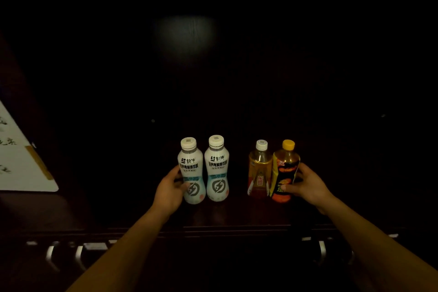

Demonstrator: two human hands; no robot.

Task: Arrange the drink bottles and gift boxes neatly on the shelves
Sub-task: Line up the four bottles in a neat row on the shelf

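Observation:
Two white drink bottles stand side by side on a dark shelf [237, 216]. My left hand [169, 191] grips the left white bottle [190, 163] from its left side; the right white bottle [216, 168] stands touching or nearly touching it. To the right stand a tea bottle with a white cap [259, 168] and a yellow-capped bottle with a black and orange label [284, 173], close together. My right hand [308, 185] grips the yellow-capped bottle from its right side. All bottles are upright. No gift boxes are in sight.
The shelf recess is very dark, with a faint light patch on its back wall [186, 33]. A white box or card with printed characters [21, 161] lies at the left edge. Metal bars [80, 253] show below the shelf's front edge.

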